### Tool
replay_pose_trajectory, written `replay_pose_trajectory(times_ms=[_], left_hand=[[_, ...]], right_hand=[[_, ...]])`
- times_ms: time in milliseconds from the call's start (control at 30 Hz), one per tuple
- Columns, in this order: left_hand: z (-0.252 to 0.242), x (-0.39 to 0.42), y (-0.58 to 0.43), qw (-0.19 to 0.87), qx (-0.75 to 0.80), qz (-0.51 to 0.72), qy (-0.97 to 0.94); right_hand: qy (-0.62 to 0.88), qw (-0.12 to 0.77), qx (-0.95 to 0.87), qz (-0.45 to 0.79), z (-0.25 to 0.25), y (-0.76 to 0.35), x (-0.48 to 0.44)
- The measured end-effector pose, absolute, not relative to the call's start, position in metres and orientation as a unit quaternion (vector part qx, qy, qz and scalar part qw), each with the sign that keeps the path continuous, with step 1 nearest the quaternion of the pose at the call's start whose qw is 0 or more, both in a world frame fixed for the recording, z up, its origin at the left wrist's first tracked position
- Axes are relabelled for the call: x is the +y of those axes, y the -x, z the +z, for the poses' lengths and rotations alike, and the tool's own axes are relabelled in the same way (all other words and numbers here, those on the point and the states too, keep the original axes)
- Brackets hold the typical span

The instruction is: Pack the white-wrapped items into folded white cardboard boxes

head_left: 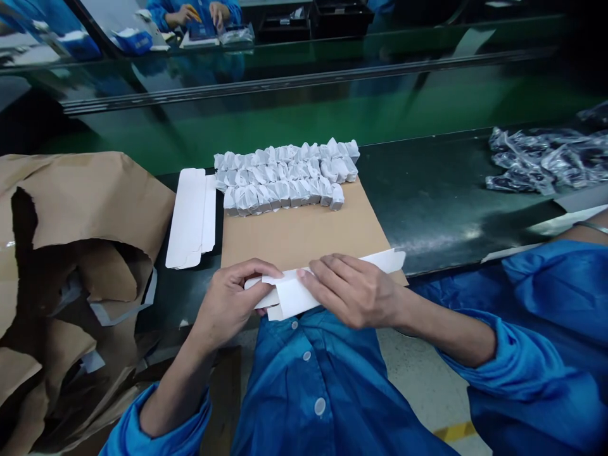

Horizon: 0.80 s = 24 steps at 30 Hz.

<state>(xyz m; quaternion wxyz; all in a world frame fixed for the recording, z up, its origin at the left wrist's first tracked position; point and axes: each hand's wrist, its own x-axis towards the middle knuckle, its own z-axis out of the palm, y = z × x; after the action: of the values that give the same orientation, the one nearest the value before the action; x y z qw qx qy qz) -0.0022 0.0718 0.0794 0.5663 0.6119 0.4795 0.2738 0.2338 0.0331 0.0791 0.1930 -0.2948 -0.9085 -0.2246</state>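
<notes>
Both hands hold a flat white carton blank (295,293) at the near edge of the bench. My left hand (232,296) pinches its left end, fingers curled round the folded flap. My right hand (349,288) lies over its middle, fingers pressed down on the card. The blank's right end (387,259) sticks out past my right hand. It rests over a brown cardboard sheet (304,231). Rows of several small white wrapped pieces (285,176) lie on the sheet's far end.
Another flat white carton blank (191,217) lies left of the sheet. Torn brown paper packaging (71,253) fills the left. Clear plastic bags with dark items (541,161) lie at the right. A green conveyor belt (332,114) runs behind. Another person's hands (199,14) work at the far side.
</notes>
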Motion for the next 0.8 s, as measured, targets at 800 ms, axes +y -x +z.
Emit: replay_pose_trajectory(times_ms=[800], left_hand=[[0.048, 0.066, -0.039, 0.341, 0.456, 0.548, -0.613]], right_hand=[[0.472, 0.405, -0.757, 0.200, 0.072, -0.201, 0.013]])
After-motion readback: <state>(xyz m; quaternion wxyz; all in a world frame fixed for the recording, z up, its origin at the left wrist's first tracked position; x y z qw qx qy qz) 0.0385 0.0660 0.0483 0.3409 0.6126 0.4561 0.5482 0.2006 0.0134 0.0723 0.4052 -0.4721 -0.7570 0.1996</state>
